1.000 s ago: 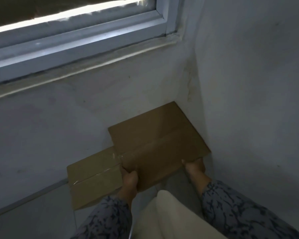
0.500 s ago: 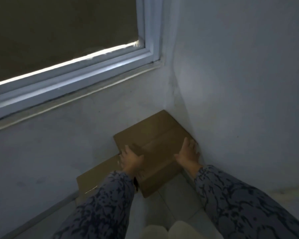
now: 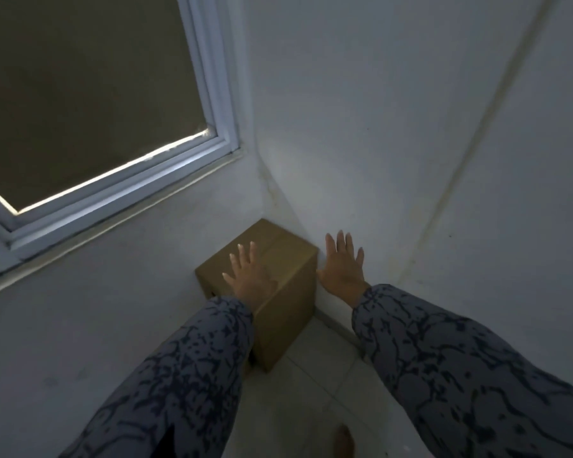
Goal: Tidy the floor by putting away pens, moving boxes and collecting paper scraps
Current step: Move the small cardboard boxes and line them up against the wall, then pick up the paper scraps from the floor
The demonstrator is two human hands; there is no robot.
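Cardboard box (image 3: 288,292) sits in the corner under the window (image 3: 113,127). Left hand (image 3: 248,276) spread flat above its top, right hand (image 3: 343,267) spread beside it, by the wall (image 3: 411,143).

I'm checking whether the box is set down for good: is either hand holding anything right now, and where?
Nothing is held. The left hand and right hand are both spread open above the cardboard box in the corner.

Matt brown cardboard is seen in the box (image 3: 278,276) under the left hand (image 3: 248,276). Beside the right hand (image 3: 343,267), the wall (image 3: 394,143) is finished in matt, slightly rough paint. Printed cloth is worn as sleeves (image 3: 460,365); pale smooth tiles (image 3: 298,401) are laid below.
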